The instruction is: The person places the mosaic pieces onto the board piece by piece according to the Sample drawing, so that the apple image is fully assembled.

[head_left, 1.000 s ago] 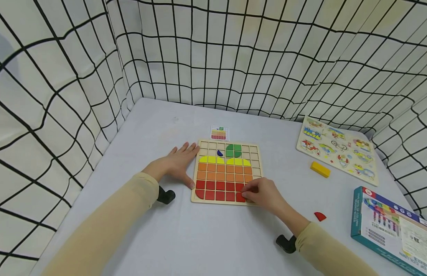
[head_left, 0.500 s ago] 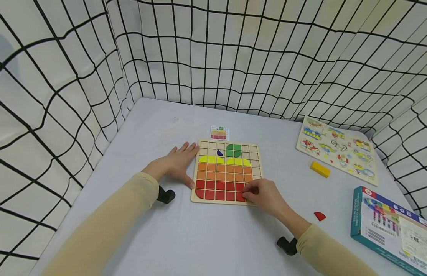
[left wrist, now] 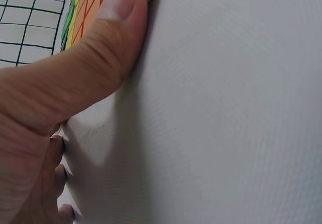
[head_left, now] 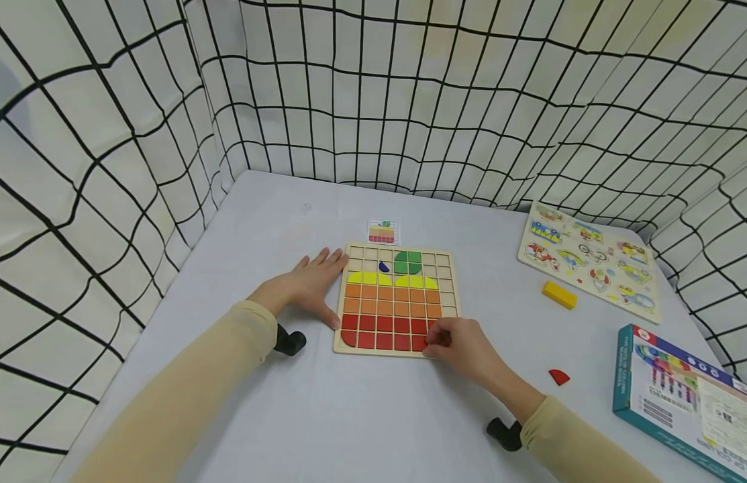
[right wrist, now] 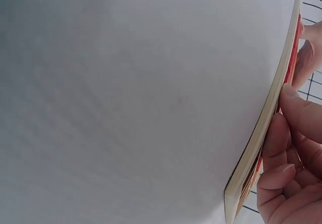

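A wooden grid board (head_left: 446,272) lies on the table, filled with rows of red tiles (head_left: 384,323), orange tiles (head_left: 386,300) and yellow pieces (head_left: 368,278). Green pieces (head_left: 408,263) and a small dark blue piece (head_left: 383,267) sit above them. My left hand (head_left: 309,287) is spread flat at the board's left side, its thumb (left wrist: 119,7) against the edge. At the lower right corner, my right hand (head_left: 466,347) has thumb and finger pinched on a red tile (head_left: 425,343); this hand covers part of that corner. The right wrist view shows its thumb (right wrist: 297,105) at the board's edge.
A small pattern card (head_left: 383,232) lies behind the board. To the right are a red quarter-circle piece (head_left: 559,377), a yellow block (head_left: 559,295), a picture puzzle board (head_left: 566,253) and a teal-edged box (head_left: 681,392). Black netting (head_left: 397,121) stands around the table.
My right hand has shifted slightly at the board's lower right corner, its fingertips staying at the red tiles. The left hand holds its place at the left edge.
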### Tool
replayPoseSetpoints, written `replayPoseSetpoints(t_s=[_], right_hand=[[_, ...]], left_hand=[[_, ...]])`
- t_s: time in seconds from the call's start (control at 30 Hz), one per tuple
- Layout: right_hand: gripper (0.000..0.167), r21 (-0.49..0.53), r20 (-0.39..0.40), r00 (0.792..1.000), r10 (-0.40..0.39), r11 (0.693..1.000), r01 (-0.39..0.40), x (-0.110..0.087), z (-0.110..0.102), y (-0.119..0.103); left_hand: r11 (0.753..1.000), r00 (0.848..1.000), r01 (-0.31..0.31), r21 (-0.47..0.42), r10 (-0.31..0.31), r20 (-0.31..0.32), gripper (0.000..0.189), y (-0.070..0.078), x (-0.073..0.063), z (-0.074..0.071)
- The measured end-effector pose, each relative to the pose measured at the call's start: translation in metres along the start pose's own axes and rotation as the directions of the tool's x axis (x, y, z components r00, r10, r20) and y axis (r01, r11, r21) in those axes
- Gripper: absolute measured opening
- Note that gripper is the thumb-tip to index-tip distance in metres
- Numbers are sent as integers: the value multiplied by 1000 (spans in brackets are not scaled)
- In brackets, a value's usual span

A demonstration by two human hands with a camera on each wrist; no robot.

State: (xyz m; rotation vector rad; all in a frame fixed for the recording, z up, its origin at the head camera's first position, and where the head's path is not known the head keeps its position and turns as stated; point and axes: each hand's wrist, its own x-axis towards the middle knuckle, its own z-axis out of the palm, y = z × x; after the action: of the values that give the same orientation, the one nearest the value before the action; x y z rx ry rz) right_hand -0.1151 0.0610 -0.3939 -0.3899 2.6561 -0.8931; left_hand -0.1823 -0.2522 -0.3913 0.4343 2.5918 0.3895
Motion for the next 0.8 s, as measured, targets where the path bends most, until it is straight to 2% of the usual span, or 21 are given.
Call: replayPoseSetpoints(t_s=[0.27,0.43,0.53,0.63,0.8], right_hand=[[17,-2,-14,1000,-8,1000,8,-2,1,2],[11,-22,-51,998,27,999,-28,-14,-10,12],[8,-43,-70,996,61,997,-64,-23,-24,25],[15,-100,-85,993,86,991,-94,-32,-41,45],[35,-245,-46,980,193,949,-199,-50,-69,77]], left_hand=[[1000,1000,0,-11,0,10,137,1,-3,0],[1000,1000,1,-9,0,19,136,2,-3,0],[1000,1000,3,-8,-3,18,136,2,-3,0],[1000,1000,5,-10,-5,17,137,1,-2,-1],[1000,1000,-1,-10,1,13,138,0,-1,-2]])
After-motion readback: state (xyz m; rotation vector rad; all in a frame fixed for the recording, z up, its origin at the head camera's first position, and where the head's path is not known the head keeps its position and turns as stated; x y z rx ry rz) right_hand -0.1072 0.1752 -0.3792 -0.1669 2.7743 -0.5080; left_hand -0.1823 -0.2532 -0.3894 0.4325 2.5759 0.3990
